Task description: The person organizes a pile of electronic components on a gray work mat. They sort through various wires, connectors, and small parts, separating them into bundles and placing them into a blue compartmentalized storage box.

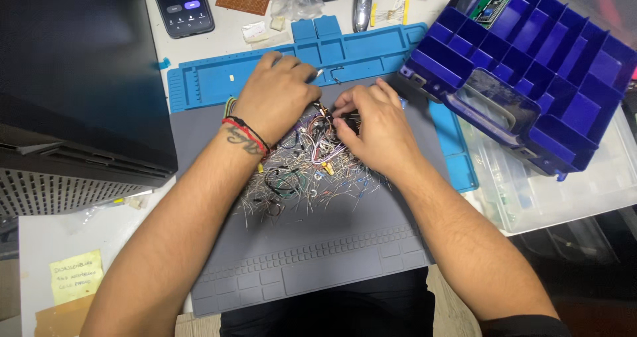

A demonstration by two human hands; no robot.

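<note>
- Left hand [277,96] palm-down on the far edge of the heap of small wire-legged components [308,171], fingers curled; grip hidden, cannot tell.
- Right hand [371,128] just beside it, fingertips pressed together, pinching into the heap (which piece, too small to tell).
- Heap spread over the grey work mat [318,244], itself on a blue mat [212,81].
- Off right: blue compartment box [531,65]. Far left: phone [181,5].

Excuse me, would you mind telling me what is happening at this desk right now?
A person's left hand and right hand are both down in a pile of loose wires and small components on a grey mat. An open blue compartment box sits to the right.
</note>
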